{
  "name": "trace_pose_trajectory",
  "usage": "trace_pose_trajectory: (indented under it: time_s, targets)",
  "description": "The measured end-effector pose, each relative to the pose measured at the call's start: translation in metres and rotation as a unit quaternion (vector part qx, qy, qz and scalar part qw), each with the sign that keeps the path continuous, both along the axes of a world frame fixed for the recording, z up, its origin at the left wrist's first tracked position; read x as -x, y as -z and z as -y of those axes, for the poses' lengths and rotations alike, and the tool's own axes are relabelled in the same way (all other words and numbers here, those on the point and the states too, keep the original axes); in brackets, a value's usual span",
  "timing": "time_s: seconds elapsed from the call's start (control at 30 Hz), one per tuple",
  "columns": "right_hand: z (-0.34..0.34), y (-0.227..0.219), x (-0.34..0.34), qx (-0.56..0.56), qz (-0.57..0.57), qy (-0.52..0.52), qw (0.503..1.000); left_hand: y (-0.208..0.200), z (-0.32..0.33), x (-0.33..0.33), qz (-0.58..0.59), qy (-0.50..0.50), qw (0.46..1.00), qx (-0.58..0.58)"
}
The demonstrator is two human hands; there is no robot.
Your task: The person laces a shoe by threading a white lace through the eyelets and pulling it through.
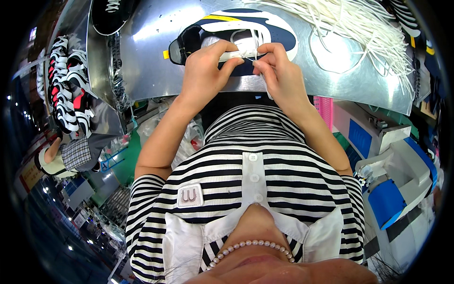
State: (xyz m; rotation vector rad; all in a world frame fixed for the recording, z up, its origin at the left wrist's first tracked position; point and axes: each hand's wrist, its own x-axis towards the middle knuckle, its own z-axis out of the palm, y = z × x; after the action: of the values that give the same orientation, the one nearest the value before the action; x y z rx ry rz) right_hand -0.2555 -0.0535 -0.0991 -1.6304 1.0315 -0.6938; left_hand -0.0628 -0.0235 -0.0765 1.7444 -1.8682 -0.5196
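A navy and white sneaker [285,34] with yellow trim lies in front of me on a metal table [156,57], its toe to the right and its heel to the left. A white shoelace [256,38] runs over its lacing area. My left hand [208,66] is at the near side of the opening, thumb and forefinger closing on the lace near the eyelets. Just right of it, my right hand [280,71] pinches the same lace between thumb and fingers, and a loose end hangs below. The fingertips of both hands nearly meet.
A big heap of white laces [350,28] covers the table's right side. A black shoe [111,16] is at the far left, with rows of black, white and red shoes [66,90] beyond. At right stands a blue and white machine [392,189]; another person [71,156] is at left.
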Motion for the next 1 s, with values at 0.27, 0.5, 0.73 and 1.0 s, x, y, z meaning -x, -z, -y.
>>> trace_pose_trajectory:
  time_s: [0.27, 0.5, 0.73, 1.0]
  targets:
    - [0.002, 0.001, -0.007, 0.060, -0.077, 0.009, 0.995, 0.006, -0.003, -0.001, -0.029, 0.017, 0.999, 0.013]
    - [0.003, 0.012, -0.021, 0.118, -0.120, -0.001, 0.986, 0.008, -0.007, 0.013, 0.026, 0.027, 0.999, 0.030]
    - [0.001, -0.011, 0.006, 0.100, -0.112, -0.027, 0.988, 0.004, -0.005, 0.009, -0.032, -0.025, 0.999, -0.037]
    - [-0.002, -0.011, 0.012, 0.061, -0.082, -0.014, 0.995, 0.001, -0.004, 0.013, -0.031, -0.030, 0.998, -0.039]
